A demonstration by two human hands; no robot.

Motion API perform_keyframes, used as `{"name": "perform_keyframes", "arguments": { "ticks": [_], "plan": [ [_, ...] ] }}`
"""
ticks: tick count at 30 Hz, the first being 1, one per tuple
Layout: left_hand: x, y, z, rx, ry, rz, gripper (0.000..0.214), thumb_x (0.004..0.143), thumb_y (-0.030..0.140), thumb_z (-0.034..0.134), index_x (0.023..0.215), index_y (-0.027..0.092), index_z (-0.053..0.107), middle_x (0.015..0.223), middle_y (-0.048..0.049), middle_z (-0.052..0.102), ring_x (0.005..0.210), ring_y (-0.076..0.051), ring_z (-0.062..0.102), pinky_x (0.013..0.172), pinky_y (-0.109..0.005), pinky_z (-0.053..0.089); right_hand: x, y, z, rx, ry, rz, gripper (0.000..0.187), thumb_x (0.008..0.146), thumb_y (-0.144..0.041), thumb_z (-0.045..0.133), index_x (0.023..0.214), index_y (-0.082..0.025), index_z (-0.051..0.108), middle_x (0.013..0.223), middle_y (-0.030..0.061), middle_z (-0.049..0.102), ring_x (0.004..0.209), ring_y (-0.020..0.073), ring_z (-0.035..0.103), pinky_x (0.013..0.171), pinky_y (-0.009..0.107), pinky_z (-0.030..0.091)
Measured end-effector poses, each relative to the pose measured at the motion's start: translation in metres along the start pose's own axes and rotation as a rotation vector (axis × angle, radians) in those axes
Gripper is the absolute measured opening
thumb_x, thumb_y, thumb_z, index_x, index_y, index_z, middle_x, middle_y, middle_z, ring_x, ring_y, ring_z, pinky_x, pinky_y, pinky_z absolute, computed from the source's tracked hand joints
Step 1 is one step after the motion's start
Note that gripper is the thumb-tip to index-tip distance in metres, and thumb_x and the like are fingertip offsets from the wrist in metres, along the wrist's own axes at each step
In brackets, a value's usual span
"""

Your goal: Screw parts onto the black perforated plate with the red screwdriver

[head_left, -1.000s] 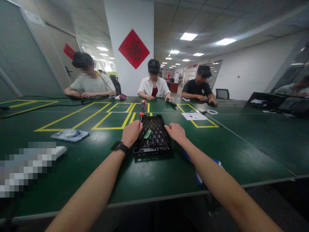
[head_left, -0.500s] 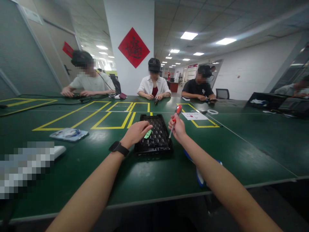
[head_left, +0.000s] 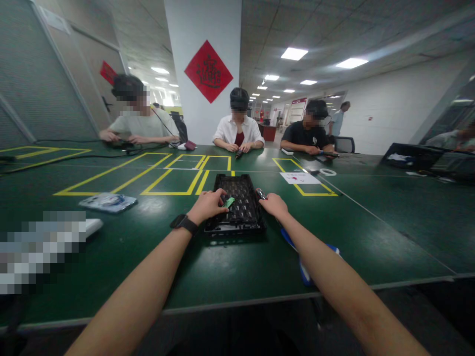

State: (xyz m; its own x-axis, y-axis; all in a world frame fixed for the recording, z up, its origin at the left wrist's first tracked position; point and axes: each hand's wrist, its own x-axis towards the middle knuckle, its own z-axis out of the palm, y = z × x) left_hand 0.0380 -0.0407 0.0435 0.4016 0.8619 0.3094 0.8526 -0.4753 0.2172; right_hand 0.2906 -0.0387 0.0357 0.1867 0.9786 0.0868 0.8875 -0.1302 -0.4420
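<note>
A black plastic casing (head_left: 247,228) with a gridded inside lies on the table in front of me. My left hand (head_left: 208,205), with a dark watch band on the wrist, reaches over its left edge. Thumb and fingers are pinched at the left end of a small green board (head_left: 229,201) inside the casing. At the casing's right side, my right hand (head_left: 275,204) is closed on a screwdriver (head_left: 261,194) with a red handle, held low near the table. The screwdriver's shaft is not visible.
Blue-and-white object (head_left: 306,272) lies partly under my right forearm. A white sheet (head_left: 300,178) and a white ring (head_left: 327,172) lie beyond. To the left is a patterned flat packet (head_left: 108,202). Yellow tape marks the green table (head_left: 222,277). Several people sit across it.
My right hand has lowered the screwdriver from upright to low beside the casing. The left hand's fingers have curled down onto the green board, which has shifted slightly.
</note>
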Motion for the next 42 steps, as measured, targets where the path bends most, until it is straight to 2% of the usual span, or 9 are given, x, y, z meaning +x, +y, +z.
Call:
{"name": "perform_keyframes", "arguments": {
  "ticks": [6,13,16,19,23,29,33,35,42],
  "plan": [
    [0.002,-0.004,0.004,-0.057,0.036,0.009,0.055,0.063,0.033,0.066,0.113,0.022,0.045,0.080,0.0014,0.067,0.082,-0.021,0.061,0.080,-0.033,0.035,-0.004,0.000,-0.002,-0.096,0.020,-0.022,0.035,0.073,-0.043,0.049,0.095,-0.017,0.057,0.097,0.0132,0.064,0.086,0.0257,0.061,0.065,0.030,0.043],
    [0.002,-0.008,0.009,-0.243,0.064,0.078,0.052,0.061,0.022,0.064,0.111,0.022,0.047,0.084,0.0006,0.063,0.077,-0.016,0.059,0.072,-0.028,0.042,-0.002,0.000,-0.001,0.006,0.037,0.016,0.045,0.079,-0.054,0.038,0.096,-0.015,0.052,0.096,0.0146,0.063,0.087,0.0256,0.060,0.070,0.034,0.043],
    [0.002,-0.007,0.007,-0.298,0.075,0.128,0.050,0.061,0.019,0.063,0.109,0.021,0.050,0.085,0.0000,0.062,0.078,-0.016,0.058,0.072,-0.028,0.043,-0.001,-0.002,0.000,0.069,0.170,-0.089,0.037,0.080,-0.048,0.041,0.095,-0.016,0.053,0.097,0.0119,0.062,0.088,0.0228,0.058,0.074,0.034,0.043],
    [0.003,-0.005,0.006,-0.344,0.076,0.171,0.048,0.062,0.018,0.062,0.109,0.020,0.051,0.088,-0.0016,0.062,0.079,-0.016,0.058,0.073,-0.029,0.045,-0.004,-0.010,0.000,0.172,0.279,-0.318,0.027,0.079,-0.038,0.048,0.095,-0.018,0.055,0.096,0.0076,0.062,0.089,0.0178,0.057,0.079,0.032,0.042],
    [0.003,-0.003,0.007,-0.414,0.100,0.159,0.055,0.065,0.019,0.062,0.117,0.020,0.046,0.088,-0.0027,0.063,0.077,-0.016,0.059,0.073,-0.029,0.046,-0.010,-0.023,0.002,0.332,0.135,-0.585,0.021,0.075,-0.032,0.055,0.092,-0.019,0.058,0.090,0.0027,0.064,0.084,0.0139,0.058,0.080,0.030,0.043],
    [0.001,-0.003,0.009,-0.487,0.079,0.096,0.053,0.071,0.027,0.059,0.121,0.018,0.043,0.079,-0.0020,0.065,0.070,-0.015,0.060,0.069,-0.028,0.046,-0.014,-0.026,0.011,0.409,-0.060,-0.604,0.024,0.069,-0.029,0.063,0.091,-0.019,0.062,0.085,0.0017,0.066,0.079,0.0137,0.060,0.080,0.032,0.044],
    [0.002,-0.004,0.010,-0.399,0.043,0.118,0.024,0.076,0.035,0.054,0.093,0.018,0.060,0.074,-0.0019,0.065,0.068,-0.015,0.059,0.067,-0.026,0.044,-0.013,-0.024,0.012,0.383,-0.061,-0.605,0.019,0.068,-0.028,0.063,0.085,-0.021,0.064,0.085,0.0015,0.067,0.081,0.0148,0.059,0.081,0.033,0.044],
    [0.003,-0.006,0.011,-0.359,0.044,0.131,0.022,0.077,0.037,0.053,0.082,0.018,0.061,0.072,-0.0019,0.064,0.066,-0.015,0.058,0.065,-0.026,0.043,-0.013,-0.024,0.013,0.373,-0.051,-0.606,0.017,0.069,-0.028,0.062,0.084,-0.021,0.065,0.085,0.0014,0.067,0.081,0.0149,0.059,0.081,0.033,0.044],
    [0.004,-0.006,0.010,-0.301,0.125,0.139,0.022,0.076,0.038,0.054,0.078,0.018,0.063,0.077,-0.0031,0.064,0.072,-0.016,0.057,0.068,-0.027,0.042,-0.018,-0.026,0.007,0.312,0.018,-0.653,0.014,0.072,-0.026,0.060,0.083,-0.020,0.066,0.082,0.0013,0.067,0.077,0.0139,0.059,0.082,0.032,0.041]
  ]
}}
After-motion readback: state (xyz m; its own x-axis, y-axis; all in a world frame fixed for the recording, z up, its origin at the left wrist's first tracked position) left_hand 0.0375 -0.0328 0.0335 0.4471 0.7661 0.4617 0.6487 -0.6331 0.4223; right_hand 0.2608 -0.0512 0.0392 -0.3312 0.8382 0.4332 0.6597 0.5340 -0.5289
